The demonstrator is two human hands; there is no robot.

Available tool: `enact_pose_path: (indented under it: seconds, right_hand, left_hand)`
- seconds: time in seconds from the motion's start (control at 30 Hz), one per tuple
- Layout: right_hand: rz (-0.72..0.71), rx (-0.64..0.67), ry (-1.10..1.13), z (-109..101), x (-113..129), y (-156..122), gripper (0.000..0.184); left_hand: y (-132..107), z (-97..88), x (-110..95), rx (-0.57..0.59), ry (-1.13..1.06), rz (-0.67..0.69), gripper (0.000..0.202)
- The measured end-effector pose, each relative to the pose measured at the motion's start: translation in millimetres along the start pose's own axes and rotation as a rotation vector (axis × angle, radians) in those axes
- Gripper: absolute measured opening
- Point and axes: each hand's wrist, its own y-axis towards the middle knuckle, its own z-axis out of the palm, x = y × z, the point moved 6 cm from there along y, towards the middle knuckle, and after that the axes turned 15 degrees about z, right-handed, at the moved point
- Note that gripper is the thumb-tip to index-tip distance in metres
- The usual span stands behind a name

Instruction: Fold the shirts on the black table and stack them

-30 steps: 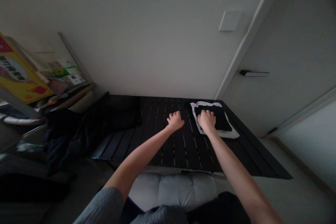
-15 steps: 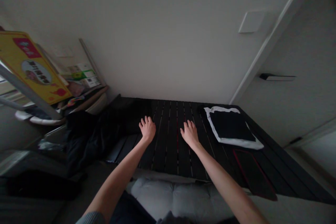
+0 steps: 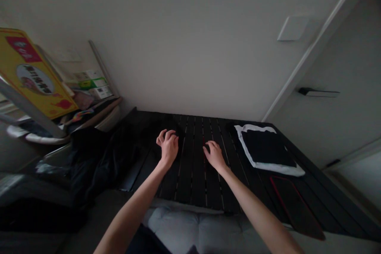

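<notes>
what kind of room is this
Probably a small room in a home: a dark slatted table, a tufted grey cushion in front of it, and a door with a lever handle.

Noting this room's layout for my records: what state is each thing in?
Left hand: palm down, curled.
Right hand: palm down, curled.
Black folded cloth: lying flat on white cloth.
White cloth: spread flat on the table.
Dark slatted table: level.
White door: shut.

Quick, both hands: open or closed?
Left hand: curled at the dark cloth, can't tell if gripping.
Right hand: partly open, empty, over the slatted table.
</notes>
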Motion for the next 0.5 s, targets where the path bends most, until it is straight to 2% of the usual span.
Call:
enact_pose_path:
  seconds: [0.07, 0.17, 0.23, 0.27, 0.3, 0.37, 0.43, 0.5]
  right_hand:
    - [0.049, 0.082, 0.205, -2.4, 2.4, 10.5, 0.034]
    - [0.204, 0.171, 0.349, -2.2, -8.9, 26.7, 0.042]
    - [0.27, 0.179, 0.327, -3.4, -21.6, 33.7, 0.038]
    - [0.278, 0.18, 0.304, -4.4, -27.4, 35.9, 0.032]
    - [0.277, 0.183, 0.282, -5.4, -32.2, 37.4, 0.027]
    - [0.268, 0.19, 0.24, -7.3, -38.2, 39.4, 0.018]
    - [0.244, 0.2, 0.201, -7.3, -36.4, 41.3, 0.013]
    - [0.22, 0.214, 0.166, -3.8, -28.0, 43.5, 0.013]
  left_hand:
    - [-3.7, -9.9, -37.5, -0.021, -0.116, 0.096, 0.023]
    - [-16.5, -10.9, -87.4, 0.125, -0.245, 0.275, 0.022]
    - [-26.4, -6.5, -106.4, 0.222, -0.302, 0.394, 0.025]
    - [-29.6, -4.0, -108.3, 0.237, -0.314, 0.42, 0.027]
    - [-30.9, -1.1, -104.3, 0.229, -0.309, 0.409, 0.027]
    - [-28.7, 6.6, -80.1, 0.175, -0.242, 0.275, 0.025]
    - [-24.5, 16.7, -43.5, 0.146, -0.123, 0.075, 0.027]
    - [-20.9, 26.2, -6.1, 0.169, 0.01, -0.099, 0.035]
